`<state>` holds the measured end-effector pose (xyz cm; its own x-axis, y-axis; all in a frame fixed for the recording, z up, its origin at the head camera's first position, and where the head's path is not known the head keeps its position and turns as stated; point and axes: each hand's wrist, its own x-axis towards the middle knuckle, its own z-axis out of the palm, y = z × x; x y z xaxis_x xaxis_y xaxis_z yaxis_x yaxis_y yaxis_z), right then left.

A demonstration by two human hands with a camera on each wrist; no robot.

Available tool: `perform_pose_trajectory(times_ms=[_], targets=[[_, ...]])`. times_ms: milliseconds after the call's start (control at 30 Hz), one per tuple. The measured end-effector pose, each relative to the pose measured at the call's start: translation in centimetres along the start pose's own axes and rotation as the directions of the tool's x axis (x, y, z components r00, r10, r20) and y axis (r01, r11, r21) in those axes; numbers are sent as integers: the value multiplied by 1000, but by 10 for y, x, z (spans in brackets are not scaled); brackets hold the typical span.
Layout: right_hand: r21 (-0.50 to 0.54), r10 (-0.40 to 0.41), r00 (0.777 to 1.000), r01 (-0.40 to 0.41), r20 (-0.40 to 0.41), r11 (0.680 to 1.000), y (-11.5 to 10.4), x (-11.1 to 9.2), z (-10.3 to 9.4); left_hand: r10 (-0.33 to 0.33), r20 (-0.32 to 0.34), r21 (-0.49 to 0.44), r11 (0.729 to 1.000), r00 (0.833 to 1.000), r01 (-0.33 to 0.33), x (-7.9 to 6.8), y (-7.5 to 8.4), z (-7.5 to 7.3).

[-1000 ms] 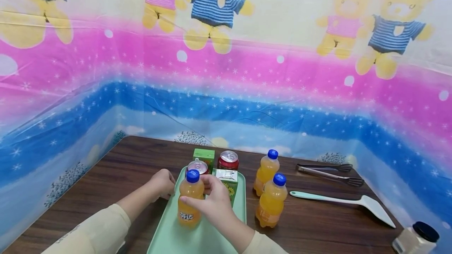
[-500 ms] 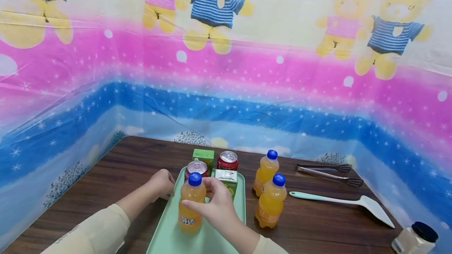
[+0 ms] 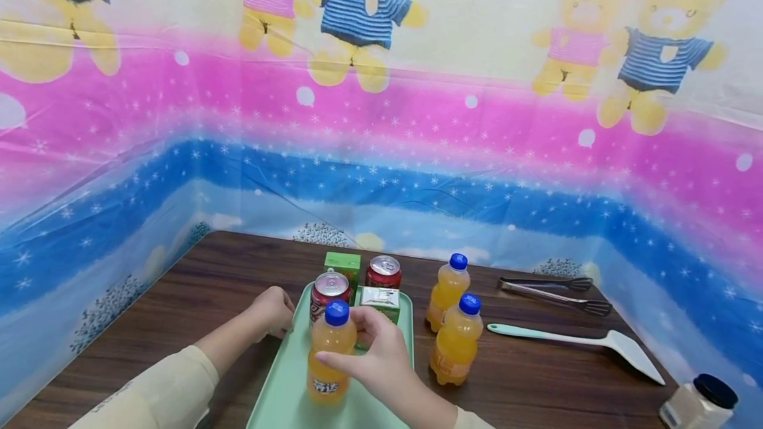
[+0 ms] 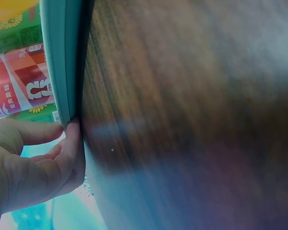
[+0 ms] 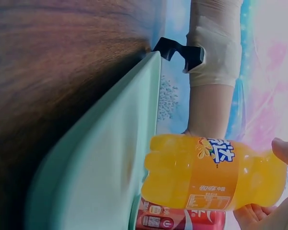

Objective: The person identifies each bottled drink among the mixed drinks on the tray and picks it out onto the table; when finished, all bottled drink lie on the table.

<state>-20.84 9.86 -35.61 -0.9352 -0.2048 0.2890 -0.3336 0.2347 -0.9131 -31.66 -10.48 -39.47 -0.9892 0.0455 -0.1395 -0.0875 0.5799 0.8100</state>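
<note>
My right hand (image 3: 381, 356) grips an orange soda bottle (image 3: 329, 376) with a blue cap round its upper part. The bottle stands upright over the green tray (image 3: 280, 392); whether its base touches the tray I cannot tell. At the tray's left rim, my left hand (image 3: 271, 313) pinches the edge between thumb and fingers (image 4: 73, 136), as the left wrist view shows. Just behind the bottle are a red soda can (image 3: 330, 290) and a green drink carton (image 3: 381, 300) on the tray. Another green carton (image 3: 342, 263) and a second red can (image 3: 383, 271) stand farther back.
Right of the tray, two more orange soda bottles (image 3: 456, 343) stand on the dark wooden table (image 3: 536, 389). Farther right lie metal tongs (image 3: 560, 290) and a pale spatula (image 3: 578, 339). A black-lidded jar (image 3: 700, 402) is at the right edge. A printed cloth (image 3: 417, 184) hangs behind.
My right hand has drawn the bottle slightly nearer to me and to the right, away from the front can, which shows more now. My left hand stays at the rim.
</note>
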Motion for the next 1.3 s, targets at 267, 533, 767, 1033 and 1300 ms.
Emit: perform_pose_trajectory(times_ms=[267, 533, 767, 1033, 1300], targets=[[25, 29, 999, -30, 43, 999, -1, -9, -12, -8, 8, -17, 1000, 1000, 8, 1, -2, 1], [13, 79, 996, -80, 49, 997, 0, -18, -15, -7, 18, -4, 1000, 1000, 7, -1, 0, -2], [46, 89, 992, -94, 89, 995, -3, -25, -23, -5, 17, 2, 1000, 1000, 5, 1, 0, -1], [24, 90, 992, -92, 93, 995, -5, -35, -35, 5, 15, -21, 1000, 1000, -4, -2, 0, -2], [55, 121, 990, -125, 75, 991, -9, -45, -50, 33, 14, -18, 999, 999, -33, -2, 0, -1]])
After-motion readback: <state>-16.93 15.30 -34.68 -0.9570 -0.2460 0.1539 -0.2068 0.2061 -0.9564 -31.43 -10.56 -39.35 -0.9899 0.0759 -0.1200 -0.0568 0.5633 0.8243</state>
